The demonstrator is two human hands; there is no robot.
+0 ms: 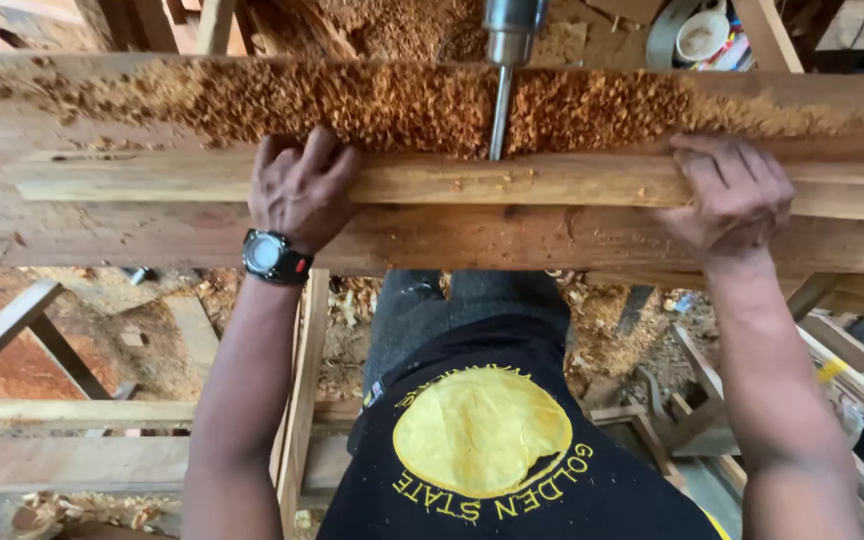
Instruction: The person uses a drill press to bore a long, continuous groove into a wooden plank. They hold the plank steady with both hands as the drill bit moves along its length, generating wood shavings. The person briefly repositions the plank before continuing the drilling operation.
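the left hand, with a wristwatch on its wrist, gripped a long wooden rail, fingers curled over its top edge. the right hand pressed on the same rail further right, fingers wrapped over its far edge. the rail lay lengthwise on the wooden bench, just in front of a band of wood shavings. a vertical drill bit met the rail's top edge between the hands, its chuck above.
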